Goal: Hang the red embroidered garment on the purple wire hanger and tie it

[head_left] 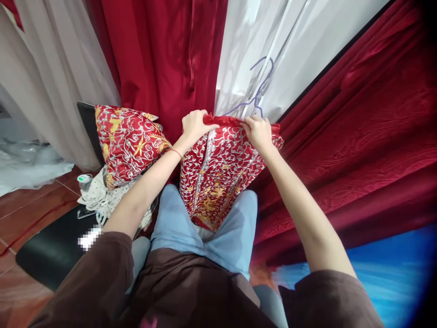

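Red garment [221,168] with silver and gold embroidery hangs in front of a seated person, its plain red top band gripped by two bare hands and its lower end between the person's knees. At left, the left hand [196,125] grasps the band near its left end, thumb laid along the cloth; a thin red string [176,152] circles that wrist. The right hand [257,132] clasps the same edge toward its right end, fingers bent over the band. Just beyond the band, between the hands and nearer the right one, rises the hook of a purple hanger [261,91], its lower part hidden behind the cloth.

To the left, a second embroidered piece [131,141] in matching red, silver and gold rests against a black chair [51,246]. Just on the near side of it sit a pale dotted cloth [109,193] and a small jar [84,180] with a green mark on its lid. Red drapes [153,50] and a white curtain [239,41] hang on the far side, with more red fabric [358,136] at right. Bright blue material [385,264] spreads at near right; sheer white fabric [30,164] lies at far left.
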Available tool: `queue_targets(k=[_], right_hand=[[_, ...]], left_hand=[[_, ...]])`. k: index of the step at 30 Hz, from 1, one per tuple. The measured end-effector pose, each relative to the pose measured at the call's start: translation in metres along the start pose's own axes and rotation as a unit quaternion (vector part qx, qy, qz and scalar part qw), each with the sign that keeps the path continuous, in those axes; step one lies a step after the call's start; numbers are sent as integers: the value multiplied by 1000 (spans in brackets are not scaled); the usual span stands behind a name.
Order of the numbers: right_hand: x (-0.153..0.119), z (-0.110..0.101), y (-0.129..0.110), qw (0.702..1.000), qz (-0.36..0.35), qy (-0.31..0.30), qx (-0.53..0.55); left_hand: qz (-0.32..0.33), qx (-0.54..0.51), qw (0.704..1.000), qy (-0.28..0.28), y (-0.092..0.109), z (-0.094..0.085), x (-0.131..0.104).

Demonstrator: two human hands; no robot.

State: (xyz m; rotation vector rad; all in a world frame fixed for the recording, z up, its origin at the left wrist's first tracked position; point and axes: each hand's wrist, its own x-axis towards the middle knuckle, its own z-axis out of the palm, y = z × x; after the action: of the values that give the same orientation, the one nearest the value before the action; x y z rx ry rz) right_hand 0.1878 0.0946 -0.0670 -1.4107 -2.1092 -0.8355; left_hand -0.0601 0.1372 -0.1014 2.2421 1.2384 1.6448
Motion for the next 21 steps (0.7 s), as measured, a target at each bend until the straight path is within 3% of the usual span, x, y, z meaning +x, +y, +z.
queue_targets(k=[4, 7, 9, 11, 14, 15, 18, 21], right_hand=[[-6, 7, -14, 997, 18, 76, 12], [-28, 20, -50, 991, 74, 100, 42], [-53, 38, -87, 986, 105, 75, 106], [-81, 62, -126, 965, 176, 7, 196], [-114, 99, -173, 900, 291, -140, 293], [-120, 109, -183, 880, 313, -160, 318], [-124, 130, -197, 847, 337, -158, 380], [-117, 137, -193, 820, 352, -122, 434]], left_hand=[[-7, 38, 997, -66, 7, -1, 10], [-21, 68, 994, -80, 14, 0, 5], [-18, 85, 993, -79, 17, -1, 0], [-9, 105, 992, -74, 20, -2, -4], [-6, 141, 987, -73, 24, -4, -10], [-6, 153, 985, -74, 26, -4, -12], [-1, 183, 980, -84, 28, -5, -15], [-5, 198, 975, -99, 31, -7, -16]])
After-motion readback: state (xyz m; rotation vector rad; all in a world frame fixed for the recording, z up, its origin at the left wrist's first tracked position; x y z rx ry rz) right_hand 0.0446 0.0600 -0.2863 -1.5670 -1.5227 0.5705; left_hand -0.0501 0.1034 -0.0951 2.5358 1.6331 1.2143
